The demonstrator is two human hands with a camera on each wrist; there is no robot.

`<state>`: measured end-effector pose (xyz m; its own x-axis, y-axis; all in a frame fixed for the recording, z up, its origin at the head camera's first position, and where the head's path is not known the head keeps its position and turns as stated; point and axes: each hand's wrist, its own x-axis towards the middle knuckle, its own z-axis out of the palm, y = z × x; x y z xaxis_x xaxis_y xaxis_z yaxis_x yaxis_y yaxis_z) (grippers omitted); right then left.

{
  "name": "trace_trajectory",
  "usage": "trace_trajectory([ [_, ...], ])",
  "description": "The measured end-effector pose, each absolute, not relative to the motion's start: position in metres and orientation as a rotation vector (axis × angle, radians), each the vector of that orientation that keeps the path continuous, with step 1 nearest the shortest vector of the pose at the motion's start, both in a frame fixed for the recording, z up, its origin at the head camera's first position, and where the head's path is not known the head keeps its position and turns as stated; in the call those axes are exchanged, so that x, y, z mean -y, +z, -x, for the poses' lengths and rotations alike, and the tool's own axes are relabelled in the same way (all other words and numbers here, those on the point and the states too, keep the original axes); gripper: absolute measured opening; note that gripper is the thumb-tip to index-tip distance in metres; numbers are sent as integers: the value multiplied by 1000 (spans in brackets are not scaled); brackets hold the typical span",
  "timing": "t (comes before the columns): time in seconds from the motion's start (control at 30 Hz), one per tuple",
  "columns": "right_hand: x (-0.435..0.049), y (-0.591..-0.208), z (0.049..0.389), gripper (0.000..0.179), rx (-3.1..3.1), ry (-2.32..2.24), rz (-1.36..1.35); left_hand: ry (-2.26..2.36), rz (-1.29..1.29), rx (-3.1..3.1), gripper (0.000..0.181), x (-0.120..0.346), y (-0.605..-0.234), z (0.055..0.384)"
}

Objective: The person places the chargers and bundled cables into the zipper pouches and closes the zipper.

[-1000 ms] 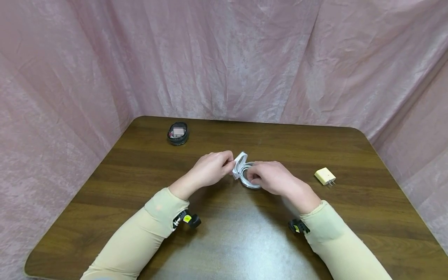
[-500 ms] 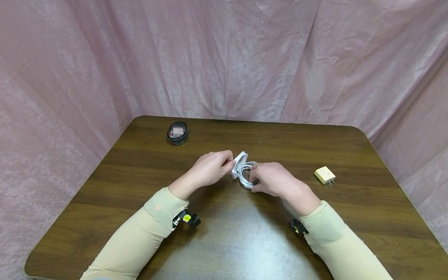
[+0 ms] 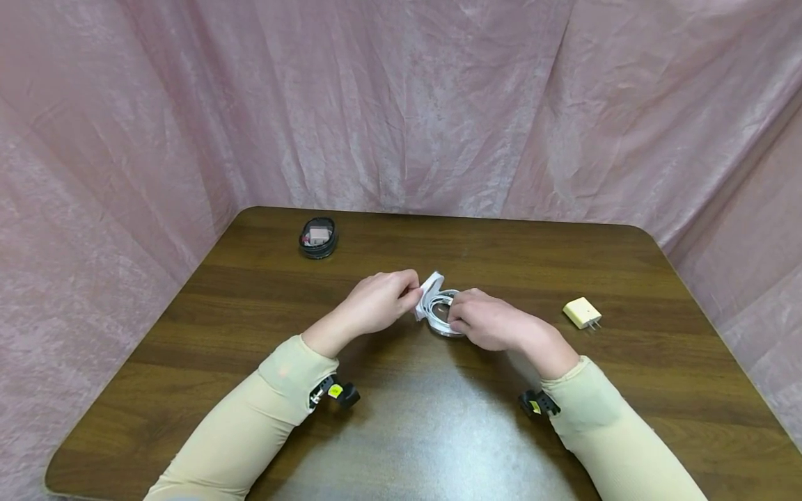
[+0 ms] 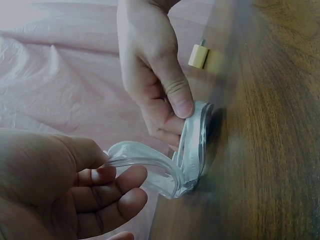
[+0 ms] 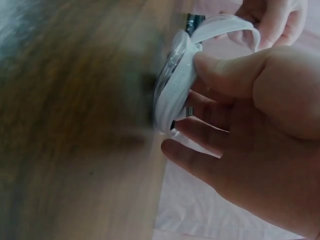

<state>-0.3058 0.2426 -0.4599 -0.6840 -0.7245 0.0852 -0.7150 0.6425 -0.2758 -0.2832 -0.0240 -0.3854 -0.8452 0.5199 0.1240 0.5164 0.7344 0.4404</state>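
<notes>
Pouch [image 4: 193, 155]: round, clear, zip-edged plastic, between the fingers
Left hand [image 3: 379, 300]: thumb-and-finger pinch on curved flap [image 3: 431, 285]
Right hand [image 3: 491, 321]: thumb and bent fingers grip rim [image 5: 175, 100]

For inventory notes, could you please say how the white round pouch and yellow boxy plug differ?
The white round cable pouch has a raised flap; the yellow boxy plug shows prongs. The left hand and right hand touch the pouch; the plug lies apart, untouched. Both are light-coloured.

Left grip [image 3: 382, 300] pinching, right grip [image 3: 491, 320] curled
</notes>
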Motion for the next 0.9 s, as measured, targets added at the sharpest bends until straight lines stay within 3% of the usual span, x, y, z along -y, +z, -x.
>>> trace_trajectory([
  [0.1,-245,-471,313,25,-2828,-446,1276,736,-879,-2920,16,24,-385,283],
  [0.3,-227,-408,273,19,-2839,-468,1186,743,-882,-2918,16,24,-386,283],
  [0.4,-221,-393,263,22,-2852,-461,1148,752,-889,-2915,17,25,-387,283],
  [0.9,-209,-398,264,34,-2938,-263,1149,737,-916,-2912,17,24,-386,283],
])
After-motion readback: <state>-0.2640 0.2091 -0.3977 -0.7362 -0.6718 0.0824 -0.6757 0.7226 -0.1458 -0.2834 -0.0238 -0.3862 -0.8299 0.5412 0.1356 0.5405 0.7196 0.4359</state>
